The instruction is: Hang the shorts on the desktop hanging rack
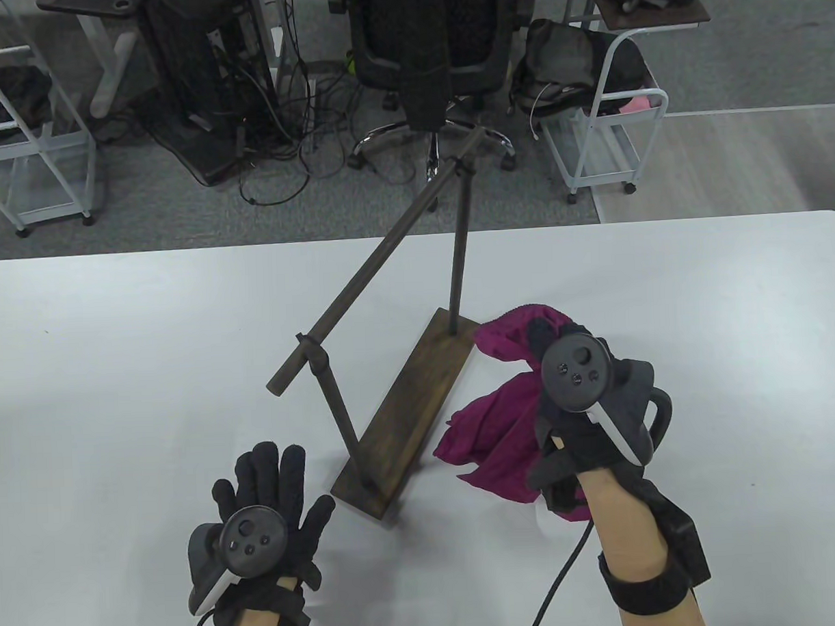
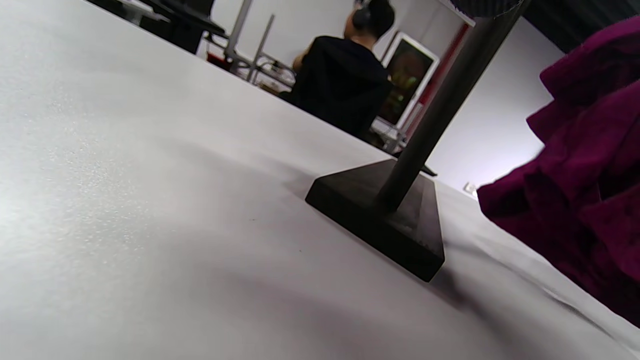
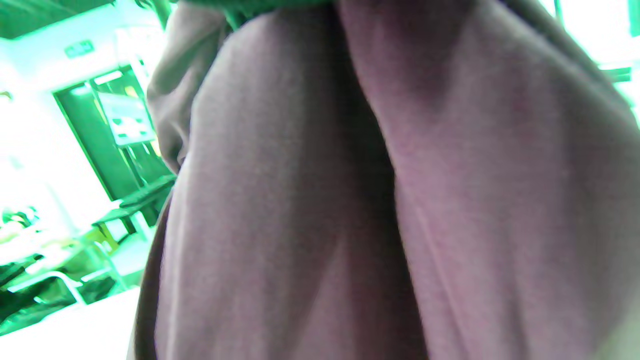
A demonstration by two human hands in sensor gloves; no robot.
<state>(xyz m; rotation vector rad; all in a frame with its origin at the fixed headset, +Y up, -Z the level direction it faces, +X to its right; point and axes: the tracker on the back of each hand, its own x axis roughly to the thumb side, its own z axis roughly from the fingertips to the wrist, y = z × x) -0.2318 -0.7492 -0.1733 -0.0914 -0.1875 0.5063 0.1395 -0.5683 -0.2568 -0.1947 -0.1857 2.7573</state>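
The magenta shorts (image 1: 493, 420) are bunched up to the right of the dark wooden hanging rack (image 1: 400, 402). My right hand (image 1: 563, 363) grips them at the top and holds that part lifted; the lower folds reach the table. The cloth fills the right wrist view (image 3: 350, 200) and shows at the right of the left wrist view (image 2: 585, 175). The rack's horizontal bar (image 1: 381, 259) is bare. My left hand (image 1: 273, 482) lies flat on the white table (image 1: 117, 337), fingers spread, left of the rack's near base corner (image 2: 395, 225), holding nothing.
Beyond the table's far edge stand an office chair (image 1: 429, 45), white wire carts (image 1: 609, 114) and cables on the floor. A person in black (image 2: 345, 85) sits in the background of the left wrist view.
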